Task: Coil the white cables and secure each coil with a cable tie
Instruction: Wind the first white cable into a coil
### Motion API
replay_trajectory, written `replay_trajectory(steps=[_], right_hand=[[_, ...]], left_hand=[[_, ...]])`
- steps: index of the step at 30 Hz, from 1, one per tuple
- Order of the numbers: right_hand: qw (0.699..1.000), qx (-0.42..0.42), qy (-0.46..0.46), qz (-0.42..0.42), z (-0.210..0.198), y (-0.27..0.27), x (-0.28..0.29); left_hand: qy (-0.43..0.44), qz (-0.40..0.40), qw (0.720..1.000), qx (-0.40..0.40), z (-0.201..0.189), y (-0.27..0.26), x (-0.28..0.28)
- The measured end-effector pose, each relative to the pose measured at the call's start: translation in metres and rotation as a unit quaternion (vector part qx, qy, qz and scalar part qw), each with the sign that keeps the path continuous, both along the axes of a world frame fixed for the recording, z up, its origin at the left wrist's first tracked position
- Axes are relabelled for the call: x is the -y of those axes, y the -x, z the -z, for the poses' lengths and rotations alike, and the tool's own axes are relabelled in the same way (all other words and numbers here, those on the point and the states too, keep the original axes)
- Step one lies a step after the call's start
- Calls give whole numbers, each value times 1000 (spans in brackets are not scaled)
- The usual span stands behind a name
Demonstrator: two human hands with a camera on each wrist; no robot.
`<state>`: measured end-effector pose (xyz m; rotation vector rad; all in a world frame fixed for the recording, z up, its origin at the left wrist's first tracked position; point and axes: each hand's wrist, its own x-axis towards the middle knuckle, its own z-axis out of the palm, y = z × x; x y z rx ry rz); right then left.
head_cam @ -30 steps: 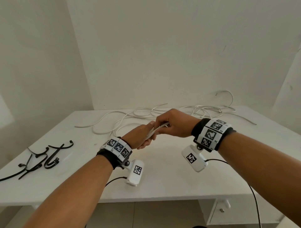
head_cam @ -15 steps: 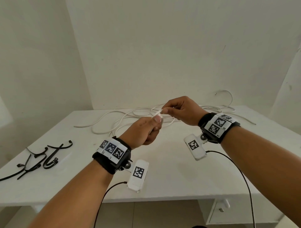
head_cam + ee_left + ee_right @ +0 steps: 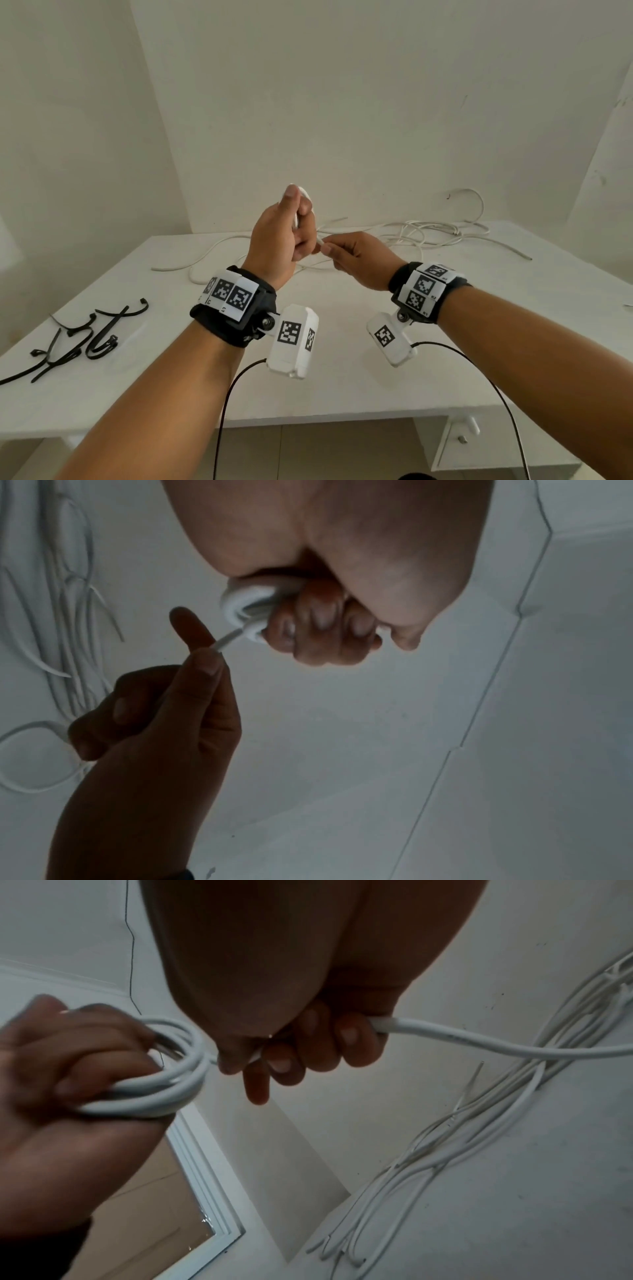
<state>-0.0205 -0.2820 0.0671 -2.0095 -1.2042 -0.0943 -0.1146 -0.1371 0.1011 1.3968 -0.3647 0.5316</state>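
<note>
My left hand [image 3: 289, 236] is raised above the table and grips a small coil of white cable [image 3: 303, 200], seen as tight loops [image 3: 245, 607] in the left wrist view and as a coil [image 3: 164, 1080] in the right wrist view. My right hand [image 3: 346, 255] pinches the same cable's running strand [image 3: 320, 241] just right of the coil; the strand [image 3: 479, 1042] trails off to the right. More loose white cables [image 3: 421, 233] lie tangled at the back of the white table [image 3: 342, 387]. Black cable ties [image 3: 92, 339] lie at the table's left.
A wall stands right behind the table. A drawer front with a knob [image 3: 462, 438] sits under the table's right side. Black leads [image 3: 233, 394] hang from my wrist cameras over the front edge.
My left hand has risen and turned upright with the coil. My right hand has come down and back towards me, still holding the strand close to the coil.
</note>
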Motion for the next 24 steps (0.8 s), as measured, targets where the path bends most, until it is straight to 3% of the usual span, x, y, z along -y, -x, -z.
replay_trajectory(steps=[3,8,11,13,17,20,24], right_hand=[[998,6,64,-2,6,4,-5],[987,44,152,-17,13,11,-9],[979,65,190,-39,18,15,-10],[975,75,204,-54,20,18,-9],[969,96,216,-69,22,19,-7],[972,101,199,-66,17,14,-3],[979,100,169,-53,4,5,6]], left_hand=[[11,-66,998,-17,6,-13,-1],[-43,-173,984,-26,13,-29,-4],[-155,-220,963,-27,26,-40,-13],[-249,-254,934,-34,40,-44,-20],[-307,-192,927,-96,62,-45,-23],[-371,-141,906,-149,69,-39,-21],[-326,-19,920,-216,70,-29,-22]])
